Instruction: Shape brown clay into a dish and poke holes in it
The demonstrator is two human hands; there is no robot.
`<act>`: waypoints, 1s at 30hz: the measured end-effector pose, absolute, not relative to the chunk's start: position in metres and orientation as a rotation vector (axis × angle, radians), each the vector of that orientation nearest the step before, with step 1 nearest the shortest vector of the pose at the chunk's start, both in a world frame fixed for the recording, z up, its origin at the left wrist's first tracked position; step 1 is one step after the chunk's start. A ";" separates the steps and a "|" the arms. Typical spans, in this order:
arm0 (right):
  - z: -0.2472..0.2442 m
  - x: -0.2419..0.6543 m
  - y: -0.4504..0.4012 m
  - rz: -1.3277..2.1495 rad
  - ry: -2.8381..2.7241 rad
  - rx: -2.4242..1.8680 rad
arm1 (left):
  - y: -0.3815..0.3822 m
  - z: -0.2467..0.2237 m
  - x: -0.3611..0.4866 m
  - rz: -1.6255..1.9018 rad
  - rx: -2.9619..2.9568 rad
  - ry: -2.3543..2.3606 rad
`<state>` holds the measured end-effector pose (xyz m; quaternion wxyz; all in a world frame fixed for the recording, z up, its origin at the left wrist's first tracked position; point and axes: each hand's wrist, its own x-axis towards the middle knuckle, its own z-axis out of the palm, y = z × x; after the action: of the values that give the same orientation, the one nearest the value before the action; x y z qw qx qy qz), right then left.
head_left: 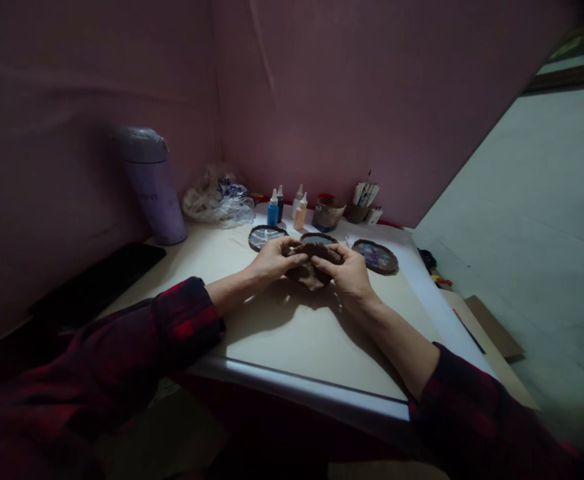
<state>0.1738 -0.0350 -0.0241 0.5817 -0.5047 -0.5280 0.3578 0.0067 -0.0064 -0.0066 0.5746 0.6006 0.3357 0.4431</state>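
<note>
A dark brown, rough-edged piece, like clay, [312, 272] is held just above the white table [292, 347]. My left hand [275, 260] pinches its left side, thumb on the near face and fingers behind. On its right side my right hand [349, 273] grips it the same way, the thumb pointing inward. Behind the hands lie three flat round pieces with brown rims and bluish centres: one at the left [267, 237], one in the middle [319, 239], partly hidden by the held piece, and one at the right [376, 256].
Small bottles, blue [273, 212] and orange [301, 215] among them, stand at the back beside a brown-stained jar [328, 215] and a brush holder [358, 213]. Further left are a crumpled plastic bag [219, 203] and a purple tumbler [155, 193]. A black flat object [102, 277] lies at the left edge.
</note>
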 end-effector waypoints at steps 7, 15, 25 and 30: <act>-0.030 0.173 -0.033 0.888 -1.175 -1.146 | -0.008 -0.017 0.007 0.892 1.185 0.664; -0.002 0.199 -0.034 0.434 -1.372 -1.307 | -0.005 -0.012 0.005 0.928 0.939 0.737; -0.009 0.248 -0.051 0.023 -1.872 -2.131 | 0.010 -0.014 0.001 1.004 0.694 0.580; -0.014 0.237 -0.047 0.028 -1.837 -2.237 | 0.013 -0.017 0.000 1.025 0.693 0.574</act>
<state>0.2367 -0.0470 -0.0138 0.1231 -0.7668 -0.6299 0.0096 0.0003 0.0131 -0.0167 0.7763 0.3202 0.2653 0.4737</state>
